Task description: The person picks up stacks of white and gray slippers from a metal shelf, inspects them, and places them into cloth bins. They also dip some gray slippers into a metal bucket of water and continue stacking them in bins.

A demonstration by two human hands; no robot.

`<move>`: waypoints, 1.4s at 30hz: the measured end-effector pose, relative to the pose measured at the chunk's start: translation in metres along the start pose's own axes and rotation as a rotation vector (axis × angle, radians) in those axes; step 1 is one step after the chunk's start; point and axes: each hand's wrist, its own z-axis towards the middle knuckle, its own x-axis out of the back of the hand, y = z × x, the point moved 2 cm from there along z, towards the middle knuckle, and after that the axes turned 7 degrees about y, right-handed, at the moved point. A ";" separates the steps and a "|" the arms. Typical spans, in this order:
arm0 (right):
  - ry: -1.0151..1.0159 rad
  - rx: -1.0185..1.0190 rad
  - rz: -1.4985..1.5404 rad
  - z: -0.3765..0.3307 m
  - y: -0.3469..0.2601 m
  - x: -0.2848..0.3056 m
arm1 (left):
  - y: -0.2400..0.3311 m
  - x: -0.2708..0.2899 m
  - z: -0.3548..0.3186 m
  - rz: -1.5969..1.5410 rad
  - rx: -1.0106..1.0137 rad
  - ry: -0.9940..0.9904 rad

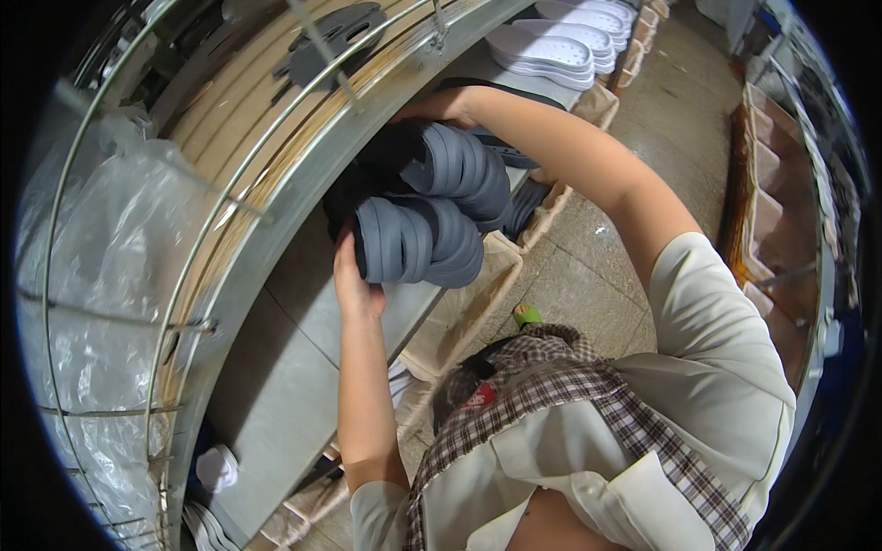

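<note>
Two stacks of dark grey shoe soles (404,241) lie side by side on a shelf, their rounded ends toward me. My left hand (356,283) grips the near stack from its left side, the thumb along its edge and the other fingers mostly out of sight beneath. Reaching around the far stack, my right hand (441,108) presses against its back side; its fingertips are hidden behind the soles and the shelf rail. The two stacks are held together between my hands. Shadow hides their far left ends.
White perforated soles (542,50) stand in stacks farther along the grey shelf (276,354). A metal rail and wire guard (230,197) run above, beside clear plastic film (110,303). Cloth-lined bins (469,303) line the shelf's front; another row (767,184) stands across the aisle.
</note>
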 end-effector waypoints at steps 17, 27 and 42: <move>-0.469 -0.255 0.617 -0.028 0.016 -0.015 | -0.005 -0.069 -0.028 -0.323 -0.009 0.337; -0.469 -0.144 0.610 -0.058 -0.046 -0.051 | 0.058 -0.042 -0.073 -0.260 -0.235 0.366; -0.689 -0.491 0.680 -0.096 -0.032 -0.282 | 0.065 0.153 -0.177 -0.423 0.029 0.411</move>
